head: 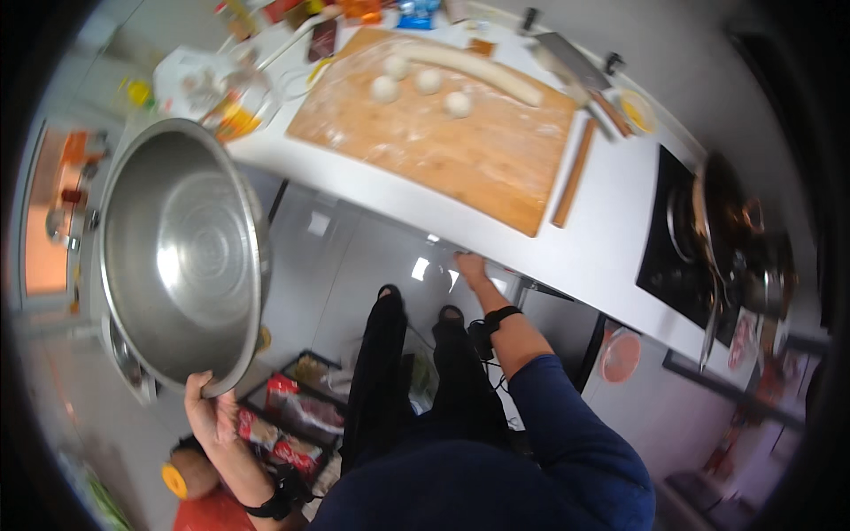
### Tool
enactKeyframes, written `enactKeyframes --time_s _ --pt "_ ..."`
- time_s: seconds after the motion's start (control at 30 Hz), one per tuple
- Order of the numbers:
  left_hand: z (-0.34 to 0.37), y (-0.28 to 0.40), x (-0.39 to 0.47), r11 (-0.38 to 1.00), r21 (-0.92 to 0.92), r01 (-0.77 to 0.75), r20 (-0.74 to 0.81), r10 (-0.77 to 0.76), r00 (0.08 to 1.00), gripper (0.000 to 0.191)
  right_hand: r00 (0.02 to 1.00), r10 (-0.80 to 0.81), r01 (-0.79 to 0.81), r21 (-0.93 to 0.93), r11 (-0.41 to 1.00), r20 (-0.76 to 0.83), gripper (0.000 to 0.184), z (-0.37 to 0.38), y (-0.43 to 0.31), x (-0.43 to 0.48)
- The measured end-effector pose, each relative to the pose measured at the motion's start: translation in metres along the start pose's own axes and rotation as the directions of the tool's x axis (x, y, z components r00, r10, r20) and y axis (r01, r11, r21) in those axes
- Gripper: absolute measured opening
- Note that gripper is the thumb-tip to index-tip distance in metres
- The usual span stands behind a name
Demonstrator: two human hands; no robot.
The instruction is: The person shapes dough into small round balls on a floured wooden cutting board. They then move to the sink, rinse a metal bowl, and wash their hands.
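A large stainless steel basin (192, 252) is held up at the left by its rim, tilted so that its inside shows; the inside holds nothing. My left hand (214, 405) grips the lower rim. My right hand (471, 267) is at the counter's front edge, fingers bent against it; whether it grips something there is unclear. Beyond it on the counter lies a floured wooden board (431, 159). On the board are a long dough roll (475, 66) and several dough balls (457, 104). A wooden rolling pin (574, 174) lies beside the board's right edge.
A cleaver (574, 63) lies behind the board's right corner, near a small bowl (636, 111). A wok (720, 206) stands by the black hob (664, 245). Plastic bags (199, 83) lie at the counter's left. Crates with food packages (292, 405) stand on the floor by my legs.
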State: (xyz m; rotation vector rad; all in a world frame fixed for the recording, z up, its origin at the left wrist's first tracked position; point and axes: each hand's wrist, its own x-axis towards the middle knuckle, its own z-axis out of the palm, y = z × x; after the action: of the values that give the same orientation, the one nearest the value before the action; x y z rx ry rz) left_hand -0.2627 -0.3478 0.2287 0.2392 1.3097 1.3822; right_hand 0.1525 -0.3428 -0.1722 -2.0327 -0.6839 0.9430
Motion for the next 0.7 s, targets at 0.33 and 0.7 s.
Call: enactKeyframes --time_s 0.33,0.7 --pt "-0.072 -0.040 -0.006 0.984 -0.170 0.058 -0.180 -0.088 0.980 0.035 0.923 -0.213 0.251 -0.080 0.965 0.321 0.041 -0.006 -0.037 -0.107" --pt "-0.147 -0.063 -0.007 0.984 -0.167 0.061 -0.360 -0.119 0.925 0.033 0.686 -0.112 0.453 -0.301 0.839 0.719 0.037 0.101 -0.069 -0.170"
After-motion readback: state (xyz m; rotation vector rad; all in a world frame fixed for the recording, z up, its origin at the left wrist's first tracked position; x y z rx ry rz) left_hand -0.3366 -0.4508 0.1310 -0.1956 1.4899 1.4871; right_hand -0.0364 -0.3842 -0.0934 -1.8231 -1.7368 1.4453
